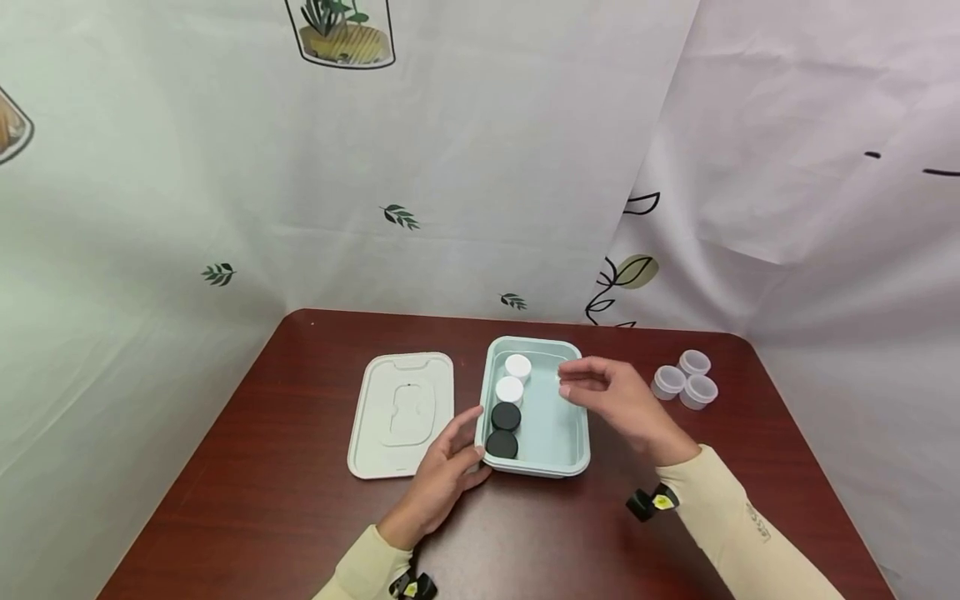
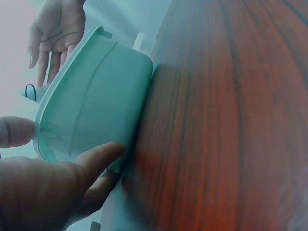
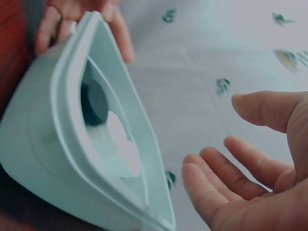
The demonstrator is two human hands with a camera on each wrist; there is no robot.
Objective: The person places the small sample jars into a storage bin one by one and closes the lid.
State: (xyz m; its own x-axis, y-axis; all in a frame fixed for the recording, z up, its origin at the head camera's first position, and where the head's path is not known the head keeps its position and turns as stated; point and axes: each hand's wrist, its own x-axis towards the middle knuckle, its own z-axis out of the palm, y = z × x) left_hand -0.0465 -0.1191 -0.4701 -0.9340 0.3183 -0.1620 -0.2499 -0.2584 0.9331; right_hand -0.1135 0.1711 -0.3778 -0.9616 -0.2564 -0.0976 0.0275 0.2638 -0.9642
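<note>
Four round pieces, two white (image 1: 509, 391) and two black (image 1: 502, 444), line the left side of the pale-green tub (image 1: 552, 437) on the counter (image 1: 247, 467)! Left hand (image 1: 441, 477) at its near-left corner, fingers spread against it; right hand (image 1: 628, 406) by the right rim, thumb and fingers apart, nothing held. Three small jars (image 1: 698, 392) sit right.

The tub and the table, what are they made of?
The tub looks like smooth, softly shiny plastic, with rounded corners and a moulded rim. The table is glossy, maybe wood or just a wood-look covering: dark streaks like grain run along it.
</note>
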